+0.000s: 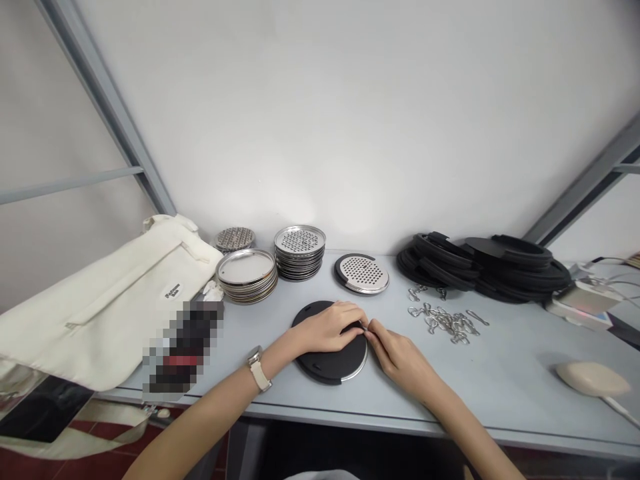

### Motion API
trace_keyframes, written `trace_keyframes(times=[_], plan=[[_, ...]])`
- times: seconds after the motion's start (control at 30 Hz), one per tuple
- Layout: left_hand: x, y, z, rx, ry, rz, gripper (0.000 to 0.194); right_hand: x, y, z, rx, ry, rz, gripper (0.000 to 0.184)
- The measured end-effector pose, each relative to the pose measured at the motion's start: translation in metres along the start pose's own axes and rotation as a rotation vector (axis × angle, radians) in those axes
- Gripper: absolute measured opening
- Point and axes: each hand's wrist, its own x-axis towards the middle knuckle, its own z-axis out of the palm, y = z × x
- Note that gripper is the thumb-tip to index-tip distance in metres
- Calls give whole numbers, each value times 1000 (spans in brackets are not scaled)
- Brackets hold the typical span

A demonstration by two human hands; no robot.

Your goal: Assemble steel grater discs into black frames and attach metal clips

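Observation:
A round black-backed disc [325, 363] lies flat on the table in front of me, with a strip of silvery metal rim at its lower right. My left hand [333, 327] lies over the disc, its bent fingers and thumb closed at the right edge. At that same edge my right hand [395, 350] makes a pinch, its fingertips touching those of the left. A tiny bit of something shiny shows between the fingertips, too small to name. Behind the disc is a grater plate [364, 272] partly framed in black.
Stacked grater plates [300, 241] and plain metal discs [247, 267] stand back left. Black round holders [435, 263] are piled back right, near loose metal clips [450, 323]. A cream bag [125, 300] covers the left end; a pale mouse-shaped object [593, 379] lies right.

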Motion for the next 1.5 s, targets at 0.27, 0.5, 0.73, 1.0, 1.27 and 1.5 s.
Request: trace_keyframes(times=[0.27, 0.5, 0.73, 1.0, 1.27, 1.5], plan=[[0, 1, 0, 2, -10, -16, 11, -1, 0, 0, 6, 15, -7, 20], [0, 3, -1, 2, -16, -19, 12, 0, 1, 0, -15, -4, 0, 21], [0, 1, 0, 29, -7, 1, 11, -1, 1, 1, -35, 1, -2, 21], [-1, 5, -1, 156, 6, 5, 14, -2, 2, 1, -41, 11, -6, 22], [-1, 6, 1, 286, 26, -45, 14, -3, -1, -1, -57, 3, -5, 22], [-1, 3, 3, 340, 39, -62, 17, -1, -1, 0, -93, 6, -13, 23]])
